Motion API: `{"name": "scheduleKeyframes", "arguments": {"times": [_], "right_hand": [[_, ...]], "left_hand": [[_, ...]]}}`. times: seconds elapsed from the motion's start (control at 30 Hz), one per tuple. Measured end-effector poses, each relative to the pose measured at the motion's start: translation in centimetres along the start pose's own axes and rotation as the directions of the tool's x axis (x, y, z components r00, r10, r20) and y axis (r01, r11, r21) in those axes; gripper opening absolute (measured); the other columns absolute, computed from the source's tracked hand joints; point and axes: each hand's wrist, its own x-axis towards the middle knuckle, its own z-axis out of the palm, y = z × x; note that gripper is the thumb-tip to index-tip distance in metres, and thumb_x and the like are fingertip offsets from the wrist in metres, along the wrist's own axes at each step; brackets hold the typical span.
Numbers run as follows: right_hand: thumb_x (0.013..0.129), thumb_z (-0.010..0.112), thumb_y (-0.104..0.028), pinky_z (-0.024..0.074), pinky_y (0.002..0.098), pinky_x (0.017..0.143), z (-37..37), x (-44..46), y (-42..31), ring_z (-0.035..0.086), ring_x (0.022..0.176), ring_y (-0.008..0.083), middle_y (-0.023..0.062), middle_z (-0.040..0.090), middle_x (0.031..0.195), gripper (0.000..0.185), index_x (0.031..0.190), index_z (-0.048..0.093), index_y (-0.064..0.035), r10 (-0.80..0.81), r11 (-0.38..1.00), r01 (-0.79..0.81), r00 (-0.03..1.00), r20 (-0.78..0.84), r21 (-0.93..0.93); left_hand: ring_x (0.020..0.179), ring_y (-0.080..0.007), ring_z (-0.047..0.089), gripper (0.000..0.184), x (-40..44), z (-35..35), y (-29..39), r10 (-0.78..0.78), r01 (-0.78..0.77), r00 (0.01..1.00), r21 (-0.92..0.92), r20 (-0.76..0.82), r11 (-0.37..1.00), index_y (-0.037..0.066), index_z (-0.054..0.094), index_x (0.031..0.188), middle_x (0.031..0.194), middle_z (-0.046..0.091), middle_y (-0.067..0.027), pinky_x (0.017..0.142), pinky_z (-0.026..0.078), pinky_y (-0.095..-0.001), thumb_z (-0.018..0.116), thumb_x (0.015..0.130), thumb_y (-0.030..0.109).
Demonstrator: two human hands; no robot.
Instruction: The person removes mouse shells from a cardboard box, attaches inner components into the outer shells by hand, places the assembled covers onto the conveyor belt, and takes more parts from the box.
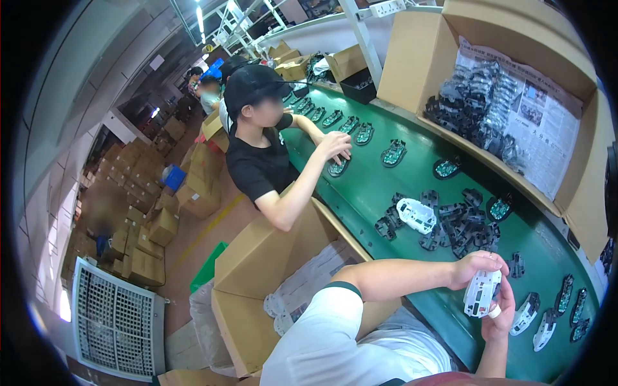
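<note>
Both of my hands are closed around a white plastic housing (481, 294) with cutouts and dark details. My left hand (475, 267) grips its upper end, fingertips near the top edge. Along the right side and lower edge, my right hand (500, 310) holds it; a pale wrap circles one finger. Just right of my hands, white housings (525, 314) rest on the green belt (418, 248). A pile of black plastic parts (460, 225) lies beyond, with another white housing (417, 215) on its left side.
A cardboard box (412, 64) of black and clear parts stands along the far edge. Green circuit assemblies (393, 153) line the belt. On the left, a co-worker (257, 151) in black reaches over one assembly. An open carton (251, 276) holding white pieces stands beside my left arm.
</note>
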Motion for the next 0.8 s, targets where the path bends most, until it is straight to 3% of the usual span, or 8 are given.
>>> {"name": "scheduleKeyframes", "arguments": {"times": [0.1, 0.23, 0.33, 0.43, 0.5, 0.57, 0.67, 0.8], "right_hand": [[0.087, 0.078, -0.022, 0.049, 0.0382, 0.107, -1.6, -0.1, 0.6, 0.061, 0.126, 0.0232, 0.012, 0.061, 0.137, 0.071, 0.146, 0.048, 0.0015, 0.004, 0.996, -0.007, 0.999, -0.039, -0.084], [0.091, 0.071, -0.025, 0.0433, 0.0396, 0.112, -1.8, 0.0, 1.1, 0.057, 0.13, 0.0251, 0.0148, 0.058, 0.14, 0.065, 0.145, 0.048, 0.0023, -0.197, 0.935, 0.177, 0.98, -0.036, -0.306], [0.095, 0.06, -0.021, 0.0352, 0.0424, 0.118, -1.6, 0.2, 1.4, 0.05, 0.137, 0.0283, 0.0188, 0.055, 0.142, 0.055, 0.141, 0.049, 0.0058, -0.331, 0.868, 0.291, 0.943, -0.032, -0.402], [0.104, 0.054, -0.016, 0.0479, 0.0227, 0.065, -1.5, 0.2, 0.7, 0.062, 0.078, 0.0103, 0.0112, 0.07, 0.119, 0.037, 0.139, 0.049, -0.0052, -0.364, 0.852, 0.228, 0.905, -0.221, -0.471], [0.103, 0.059, -0.018, 0.0527, 0.0274, 0.077, -1.2, 0.3, -1.0, 0.064, 0.091, 0.0135, 0.0102, 0.069, 0.121, 0.038, 0.138, 0.051, -0.0032, -0.16, 0.95, 0.095, 0.966, -0.205, -0.298], [0.103, 0.06, -0.014, 0.0505, 0.0333, 0.1, -1.1, 0.2, -0.6, 0.064, 0.112, 0.0174, 0.0113, 0.068, 0.124, 0.033, 0.131, 0.058, 0.0038, -0.337, 0.837, 0.283, 0.941, -0.033, -0.469], [0.096, 0.056, 0.003, 0.0507, 0.0348, 0.103, -0.1, 0.1, -2.0, 0.064, 0.118, 0.0204, 0.0141, 0.068, 0.127, 0.03, 0.126, 0.062, 0.0055, -0.281, 0.881, 0.242, 0.959, -0.038, -0.407], [0.087, 0.065, 0.003, 0.05, 0.0412, 0.107, -0.7, -0.6, -3.8, 0.064, 0.124, 0.0328, 0.0168, 0.068, 0.13, 0.034, 0.12, 0.067, 0.0012, -0.343, 0.534, 0.297, 0.932, 0.119, -0.792]], "left_hand": [[0.107, -0.0195, 0.066, 0.04, 0.0, 0.1, -0.6, -0.01, 0.013, 1.0, 0.112, -0.027, 0.994, 0.002, 0.06, 0.122, 0.113, 0.067, -0.0092, 0.097, 0.053, -0.0356, 0.066, 0.086, 0.019], [0.117, -0.0178, 0.062, 0.05, -0.5, 0.6, -0.2, 0.034, -0.033, 0.995, -0.017, 0.098, 0.999, 0.002, 0.055, 0.132, 0.122, 0.065, -0.0087, 0.104, 0.05, -0.0352, 0.066, 0.084, 0.012], [0.114, -0.0178, 0.063, 0.048, 0.0, 0.4, 0.2, 0.125, -0.117, 0.992, 0.222, -0.021, 0.968, 0.003, 0.056, 0.132, 0.121, 0.066, -0.0078, 0.102, 0.051, -0.0361, 0.067, 0.086, 0.009], [0.106, -0.0178, 0.066, 0.042, 0.1, 0.1, 1.4, 0.286, -0.226, 0.946, 0.322, -0.154, 0.919, 0.002, 0.059, 0.131, 0.116, 0.067, -0.0082, 0.095, 0.055, -0.0362, 0.067, 0.091, 0.011], [0.105, -0.0206, 0.067, 0.039, 0.1, 0.6, 1.9, 0.214, -0.178, 0.953, 0.177, -0.213, 0.968, 0.0, 0.057, 0.132, 0.114, 0.067, -0.0106, 0.095, 0.055, -0.0366, 0.063, 0.094, 0.01], [0.094, -0.0144, 0.065, 0.033, 0.4, 1.7, 0.8, 0.32, -0.235, 0.914, 0.314, -0.251, 0.92, 0.0, 0.056, 0.13, 0.109, 0.065, -0.0074, 0.088, 0.056, -0.031, 0.062, 0.098, 0.003], [0.095, -0.0128, 0.064, 0.037, 0.7, 2.7, 1.2, 0.344, -0.233, 0.902, 0.375, -0.262, 0.897, -0.001, 0.052, 0.132, 0.109, 0.064, -0.0081, 0.085, 0.055, -0.0285, 0.064, 0.1, 0.01], [0.103, -0.0205, 0.066, 0.052, -0.1, 3.1, 4.1, 0.413, -0.35, 0.88, 0.265, -0.236, 0.898, -0.001, 0.04, 0.141, 0.117, 0.063, -0.0142, 0.095, 0.054, -0.0353, 0.063, 0.095, 0.006]]}}
